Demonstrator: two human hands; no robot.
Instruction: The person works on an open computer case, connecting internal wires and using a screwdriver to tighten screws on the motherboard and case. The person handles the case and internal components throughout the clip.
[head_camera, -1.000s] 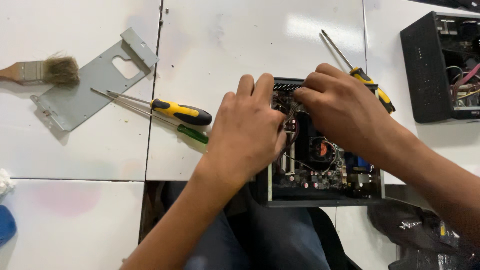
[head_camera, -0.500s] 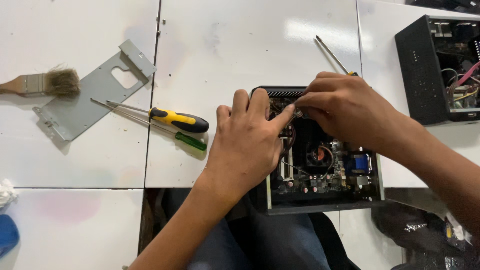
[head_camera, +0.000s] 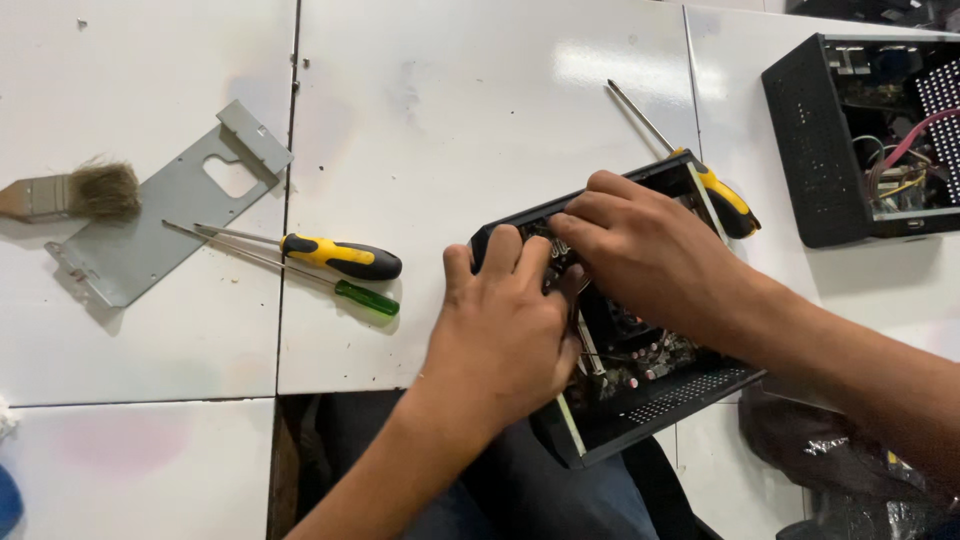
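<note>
A paintbrush (head_camera: 75, 192), grey metal bracket (head_camera: 165, 222), two screwdrivers (head_camera: 340, 258) (head_camera: 365, 297) and another open black case (head_camera: 860, 135) lie on the white table (head_camera: 450, 110).

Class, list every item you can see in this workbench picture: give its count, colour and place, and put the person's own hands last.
Small computer case: one, black, open, at the table's front edge under both hands.
Second computer case: one, black, open with coloured wires, far right.
Yellow-and-black screwdrivers: two, one left of the case, one behind the right hand.
Green screwdriver: one, beside the left yellow one.
Metal bracket: one, grey, left.
Brush: one, brown bristles, far left.
Table: white panels.
Left hand: on the case's near-left side.
Right hand: fingers inside the case's far end.
</note>
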